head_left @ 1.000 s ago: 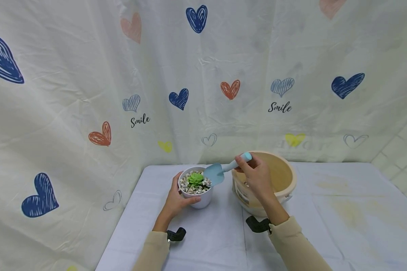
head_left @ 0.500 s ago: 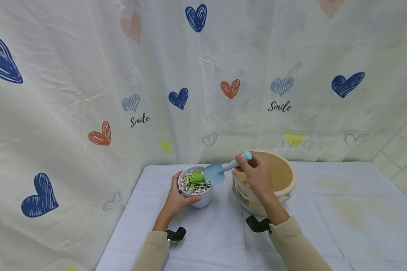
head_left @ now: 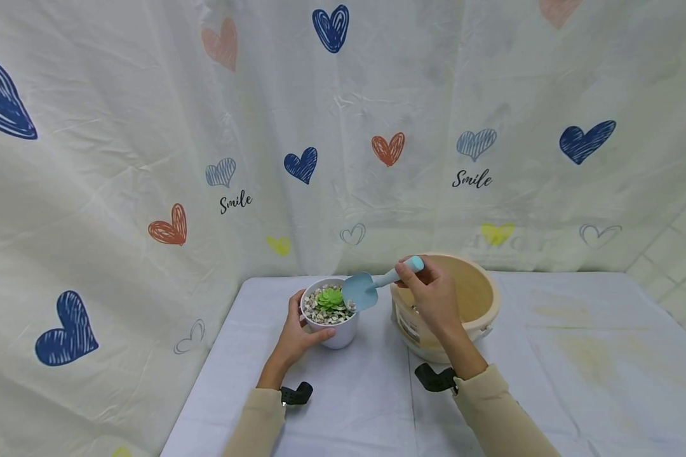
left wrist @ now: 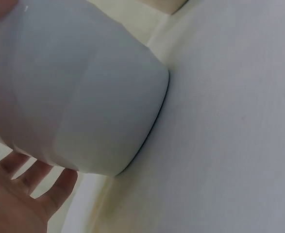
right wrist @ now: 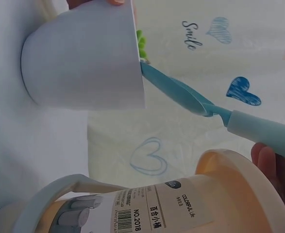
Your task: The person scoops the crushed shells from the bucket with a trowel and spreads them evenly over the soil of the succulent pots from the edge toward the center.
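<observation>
A white flower pot (head_left: pixel 337 335) stands on the table, filled with small pebbles (head_left: pixel 318 313) around a green succulent (head_left: pixel 329 298). My left hand (head_left: pixel 293 334) grips the pot from its left side, thumb across the front. In the left wrist view several fingers (left wrist: pixel 59 191) curve along the pot wall. My right hand (head_left: pixel 433 294) holds a light blue trowel (head_left: pixel 360 291) by its handle. The trowel's blade tips down over the pot's right rim, beside the succulent. In the right wrist view the blade's tip passes behind the rim, so its end is hidden.
A beige bucket (head_left: pixel 476 289) with a paper label (right wrist: pixel 157 206) and a handle (right wrist: pixel 59 191) stands right of the pot, partly behind my right hand. The white-covered table (head_left: pixel 577 381) runs against a hanging sheet (head_left: pixel 343 95) printed with hearts. Stains mark the cloth at right.
The trowel has tipped slightly and its blade has shifted a little left over the pot. A few pebbles on the blade half a second ago no longer show there. Both hands stay nearly in place.
</observation>
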The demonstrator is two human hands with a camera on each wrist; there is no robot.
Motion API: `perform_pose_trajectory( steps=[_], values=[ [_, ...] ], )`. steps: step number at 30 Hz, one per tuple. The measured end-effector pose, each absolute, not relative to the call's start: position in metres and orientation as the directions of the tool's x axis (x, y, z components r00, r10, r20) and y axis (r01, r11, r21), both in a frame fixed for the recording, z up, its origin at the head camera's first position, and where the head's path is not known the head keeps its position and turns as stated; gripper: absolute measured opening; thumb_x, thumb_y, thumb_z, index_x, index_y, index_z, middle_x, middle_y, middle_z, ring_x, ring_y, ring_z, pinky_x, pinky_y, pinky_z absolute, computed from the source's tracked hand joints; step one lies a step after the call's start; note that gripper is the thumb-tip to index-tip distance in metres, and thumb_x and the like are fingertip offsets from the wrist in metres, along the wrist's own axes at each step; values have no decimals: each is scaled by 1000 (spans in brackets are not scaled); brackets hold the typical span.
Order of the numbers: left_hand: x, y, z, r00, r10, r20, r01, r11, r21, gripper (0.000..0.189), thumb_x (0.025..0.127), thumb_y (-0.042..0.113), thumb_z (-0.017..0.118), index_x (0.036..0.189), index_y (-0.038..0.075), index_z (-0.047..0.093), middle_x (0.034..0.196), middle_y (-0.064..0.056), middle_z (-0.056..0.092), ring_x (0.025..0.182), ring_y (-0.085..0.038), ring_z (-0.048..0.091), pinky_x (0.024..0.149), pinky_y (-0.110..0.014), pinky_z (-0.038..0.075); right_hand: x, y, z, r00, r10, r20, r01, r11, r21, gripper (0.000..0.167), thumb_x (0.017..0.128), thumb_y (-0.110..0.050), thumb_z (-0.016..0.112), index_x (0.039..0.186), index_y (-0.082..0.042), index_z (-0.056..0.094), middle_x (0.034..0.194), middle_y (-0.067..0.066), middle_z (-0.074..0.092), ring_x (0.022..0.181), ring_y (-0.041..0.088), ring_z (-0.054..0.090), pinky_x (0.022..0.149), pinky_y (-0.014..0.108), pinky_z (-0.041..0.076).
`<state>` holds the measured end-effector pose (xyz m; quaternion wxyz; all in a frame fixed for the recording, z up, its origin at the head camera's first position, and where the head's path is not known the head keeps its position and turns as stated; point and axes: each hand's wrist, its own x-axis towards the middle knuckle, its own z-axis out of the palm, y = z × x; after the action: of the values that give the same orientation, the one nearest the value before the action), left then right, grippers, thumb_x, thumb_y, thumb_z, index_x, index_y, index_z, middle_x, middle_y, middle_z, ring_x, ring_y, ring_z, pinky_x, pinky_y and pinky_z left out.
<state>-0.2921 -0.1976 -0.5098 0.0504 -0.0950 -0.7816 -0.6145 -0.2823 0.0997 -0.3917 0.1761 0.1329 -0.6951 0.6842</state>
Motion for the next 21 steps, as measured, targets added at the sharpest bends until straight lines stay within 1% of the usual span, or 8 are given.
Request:
perform_pose_trajectory(
  steps=[3, 9, 14, 18, 21],
  values=[
    [-291, -196, -509, -977, 78, 197, 209, 223, 952, 106, 75, 26, 92, 157, 29, 24, 157, 2, 37, 145, -22, 38, 119, -59, 31, -282, 100, -391, -898, 60, 436, -435, 26, -900, 32, 98, -22, 71, 115, 5, 68, 93, -1, 69, 84, 9, 72, 79, 25, 61],
    [-291, -191, -509, -979, 63, 194, 203, 212, 956, 112, 72, 26, 95, 158, 28, 23, 159, 2, 35, 147, -23, 37, 120, -56, 30, -282, 99, -392, -891, 96, 445, -444, 29, -896, 27, 97, -22, 72, 111, 2, 70, 90, 2, 69, 80, 11, 73, 77, 25, 62],
    [-291, -188, -511, -979, 41, 199, 203, 197, 959, 115, 69, 24, 97, 157, 28, 23, 158, 1, 35, 147, -24, 37, 120, -53, 31, -282, 99, -392, -887, 110, 449, -451, 7, -893, 26, 97, -20, 72, 109, 3, 70, 90, 1, 69, 79, 13, 73, 77, 28, 62],
    [-292, -186, -511, -980, 24, 198, 198, 196, 960, 115, 68, 22, 97, 156, 30, 23, 157, 0, 35, 147, -23, 36, 121, -51, 31, -281, 99, -391, -885, 93, 456, -459, -3, -889, 25, 97, -19, 71, 111, 2, 70, 90, -1, 69, 80, 13, 73, 77, 27, 62],
    [-292, -186, -511, -982, 17, 190, 190, 201, 961, 116, 68, 21, 97, 157, 29, 23, 158, -1, 34, 148, -24, 36, 121, -52, 30, -281, 100, -390, -875, 63, 481, -482, -5, -876, 23, 97, -16, 71, 111, 2, 70, 89, 0, 70, 80, 13, 73, 77, 26, 62]
  ],
)
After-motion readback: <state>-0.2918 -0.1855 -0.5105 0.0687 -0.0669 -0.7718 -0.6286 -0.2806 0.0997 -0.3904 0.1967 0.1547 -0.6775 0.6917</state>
